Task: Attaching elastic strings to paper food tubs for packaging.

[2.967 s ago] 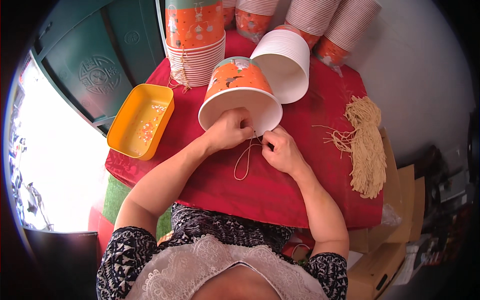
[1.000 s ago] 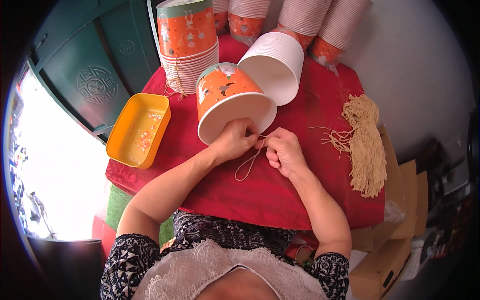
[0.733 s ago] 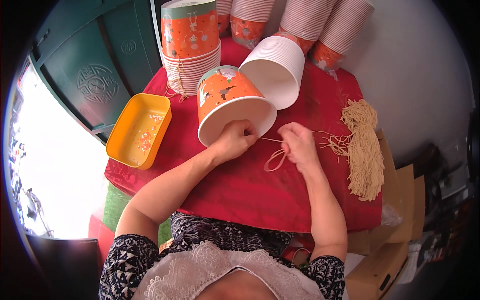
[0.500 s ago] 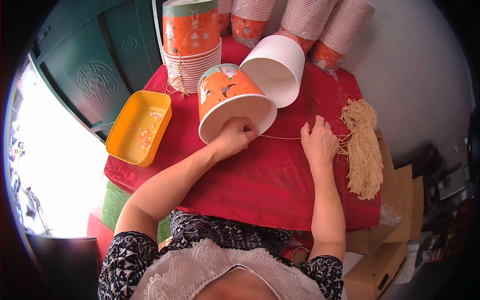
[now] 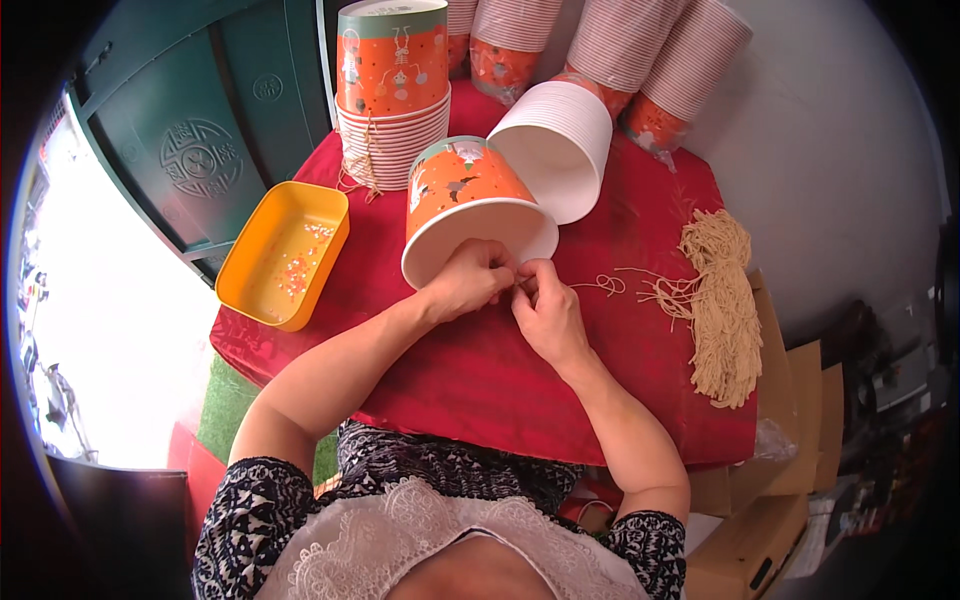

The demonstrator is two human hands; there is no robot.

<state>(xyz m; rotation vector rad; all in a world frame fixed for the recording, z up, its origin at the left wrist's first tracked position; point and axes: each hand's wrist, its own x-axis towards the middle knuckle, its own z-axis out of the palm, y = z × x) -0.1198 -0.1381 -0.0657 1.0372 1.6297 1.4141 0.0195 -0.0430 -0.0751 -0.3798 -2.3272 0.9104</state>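
An orange paper bucket [image 5: 472, 190] with a green band and a white rim lies tilted on the red-covered table, its mouth toward me. At the lower rim of that mouth, my left hand [image 5: 468, 280] is closed in a pinch on a thin beige string [image 5: 600, 285]. My right hand [image 5: 548, 312] has its fingertips pinched on the same string, almost touching the left fingers. To the right the string runs loose and curled on the cloth. The fingers hide where it meets the bucket.
A bundle of beige strings [image 5: 724, 310] lies at the right. A yellow plastic box [image 5: 232, 280] with small bits inside stands left. Behind are a stack of white nested buckets [image 5: 562, 140], an upright bucket stack [image 5: 393, 75] and several wrapped stacks [image 5: 690, 70]. Cardboard boxes [image 5: 750, 540] stand lower right.
My right hand has moved left to meet my left hand at the bucket's rim. The string, stretched straight between the hands before, now lies slack and curled to the right.
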